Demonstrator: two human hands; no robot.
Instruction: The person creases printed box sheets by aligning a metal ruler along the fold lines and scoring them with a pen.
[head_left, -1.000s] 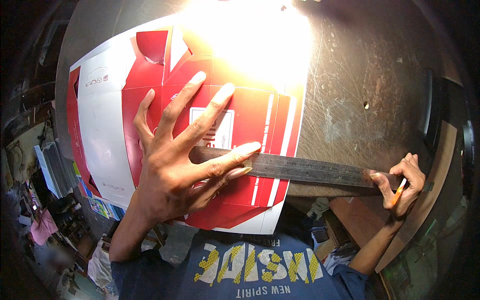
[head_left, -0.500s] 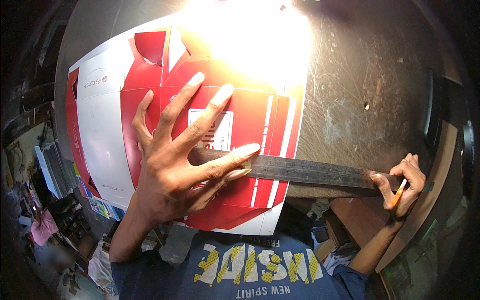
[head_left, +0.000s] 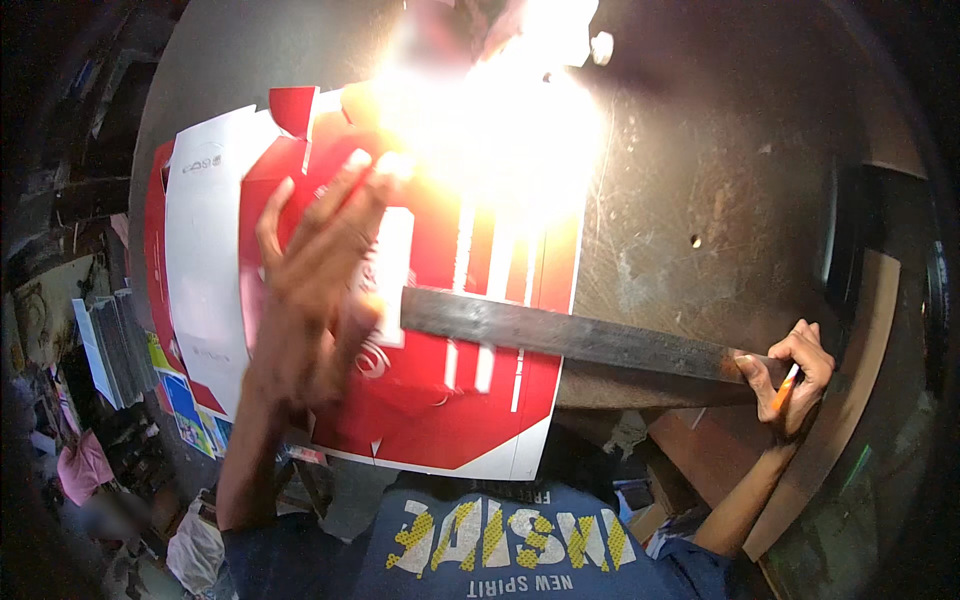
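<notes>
A large red and white printed card sheet (head_left: pixel 430 420) with cut and creased flaps lies on the dark worktop. My left hand (head_left: pixel 320 270), blurred by motion, is over its left middle with fingers stretched out toward the far side. A dark metal ruler (head_left: pixel 490 322) runs from beside that hand, across the sheet's right part and past its edge. At the ruler's right end my right hand (head_left: pixel 800 370) grips it between thumb and fingers. A slim orange and white stick-like tool (head_left: pixel 787 388) is also held in that hand; its exact kind is unclear.
A glaring light (head_left: pixel 500 110) washes out the far part of the sheet. The worktop (head_left: pixel 690 190) is scratched, with a small hole. Beyond its left edge are stacked boards (head_left: pixel 108 345) and colourful printed sheets (head_left: pixel 190 405). A curved wooden edge (head_left: pixel 850 420) lies at the right.
My left hand has come off the ruler and moved left. The sheet's printed stripes have shifted left, with more red showing near the right edge. My right hand has moved slightly left, still holding the ruler.
</notes>
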